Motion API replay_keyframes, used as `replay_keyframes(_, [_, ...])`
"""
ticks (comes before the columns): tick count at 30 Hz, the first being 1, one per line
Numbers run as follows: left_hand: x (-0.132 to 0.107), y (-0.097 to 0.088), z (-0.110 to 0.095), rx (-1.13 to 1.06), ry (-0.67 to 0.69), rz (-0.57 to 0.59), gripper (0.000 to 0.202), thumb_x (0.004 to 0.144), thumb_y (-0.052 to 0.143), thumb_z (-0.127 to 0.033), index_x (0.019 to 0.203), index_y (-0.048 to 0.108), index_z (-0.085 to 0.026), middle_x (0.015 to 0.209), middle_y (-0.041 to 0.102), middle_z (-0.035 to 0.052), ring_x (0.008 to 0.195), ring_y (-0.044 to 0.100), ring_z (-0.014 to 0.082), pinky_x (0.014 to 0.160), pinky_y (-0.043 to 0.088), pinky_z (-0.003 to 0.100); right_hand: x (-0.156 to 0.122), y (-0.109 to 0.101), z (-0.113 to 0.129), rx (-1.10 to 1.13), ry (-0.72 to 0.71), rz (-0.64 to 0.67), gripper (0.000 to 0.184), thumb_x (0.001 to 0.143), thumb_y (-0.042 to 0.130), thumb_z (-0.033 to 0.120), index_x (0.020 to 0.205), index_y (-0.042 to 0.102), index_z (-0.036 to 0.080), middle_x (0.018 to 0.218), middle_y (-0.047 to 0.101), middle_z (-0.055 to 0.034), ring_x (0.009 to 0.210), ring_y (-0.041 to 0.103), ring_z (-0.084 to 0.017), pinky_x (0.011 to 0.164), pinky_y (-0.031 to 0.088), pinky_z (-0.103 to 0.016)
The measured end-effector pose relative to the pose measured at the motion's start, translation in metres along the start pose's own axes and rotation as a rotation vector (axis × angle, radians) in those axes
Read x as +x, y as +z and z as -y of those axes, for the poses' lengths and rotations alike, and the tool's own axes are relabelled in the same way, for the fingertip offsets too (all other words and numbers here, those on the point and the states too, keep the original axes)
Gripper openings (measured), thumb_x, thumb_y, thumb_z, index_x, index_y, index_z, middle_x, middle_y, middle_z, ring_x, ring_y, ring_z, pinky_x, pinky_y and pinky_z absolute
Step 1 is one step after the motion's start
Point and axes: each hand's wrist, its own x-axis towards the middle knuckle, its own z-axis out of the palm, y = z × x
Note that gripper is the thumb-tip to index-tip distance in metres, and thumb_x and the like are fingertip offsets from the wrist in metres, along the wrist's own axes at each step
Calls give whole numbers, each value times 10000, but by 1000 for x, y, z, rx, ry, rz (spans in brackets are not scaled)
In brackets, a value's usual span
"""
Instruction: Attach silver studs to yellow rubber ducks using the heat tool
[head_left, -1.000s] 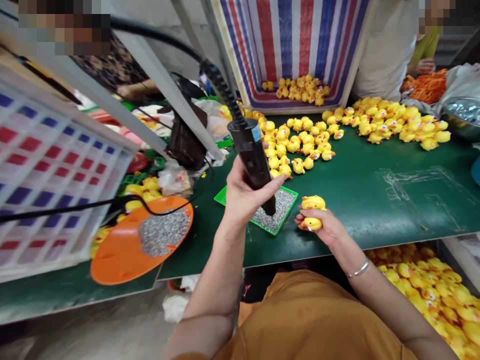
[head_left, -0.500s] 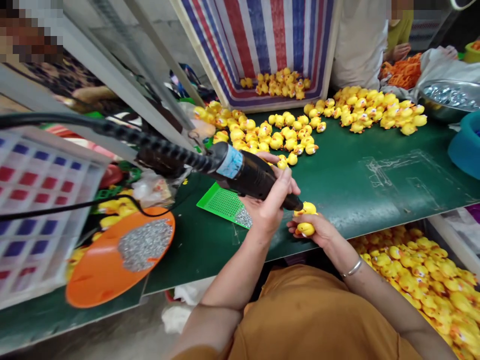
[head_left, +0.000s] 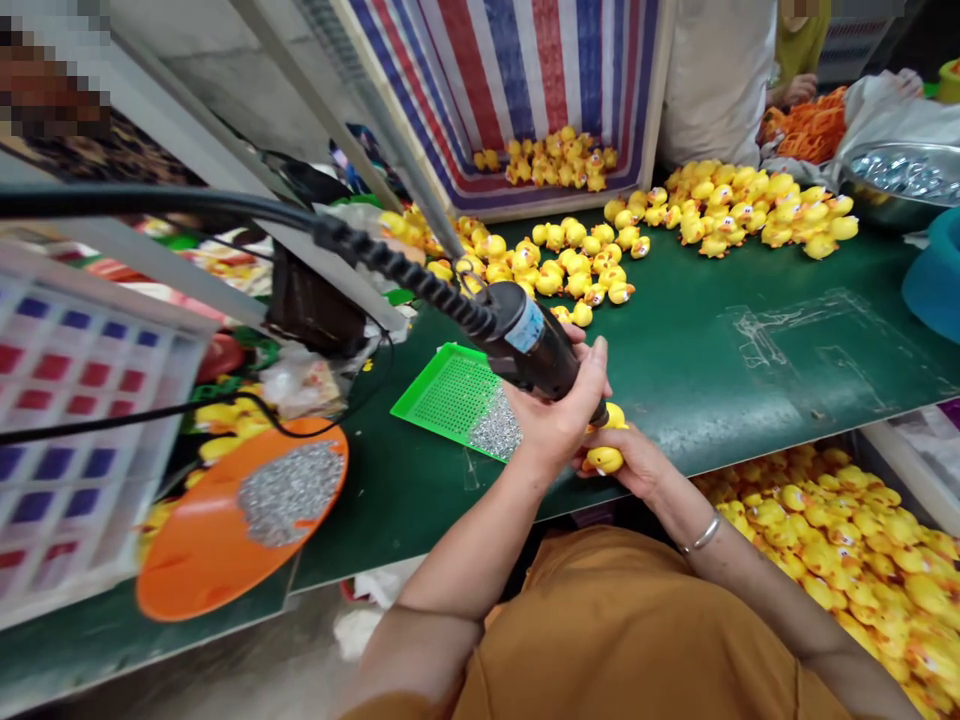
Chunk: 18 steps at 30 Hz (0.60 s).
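Observation:
My left hand is wrapped round a black electric screwdriver with a coiled cable, its tip pressed against a yellow toy duck. My right hand grips that duck from below at the table's near edge. A green tray with small silver screws lies just left of my hands on the green table.
Many yellow ducks lie scattered at the back, more in a striped bag. An orange dish of screws sits at the left. A bin of ducks stands below right. Another person is behind a metal bowl.
The screwdriver swung from upright over the screw tray down to the right, and its tip now meets the duck. The duck sits slightly lower and closer to me.

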Motion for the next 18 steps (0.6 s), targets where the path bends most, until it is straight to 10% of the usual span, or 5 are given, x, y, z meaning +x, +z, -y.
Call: replay_keyframes(18, [3,3,-8,28,85,-23,261,786,772,-326,921,573,-224,568,565,-79,433,542,88,476,466,255,14,3,2,86,-14,-36,218,552,771,175,714,628,148,596,691,-35,505,648,-161,485,557,-266])
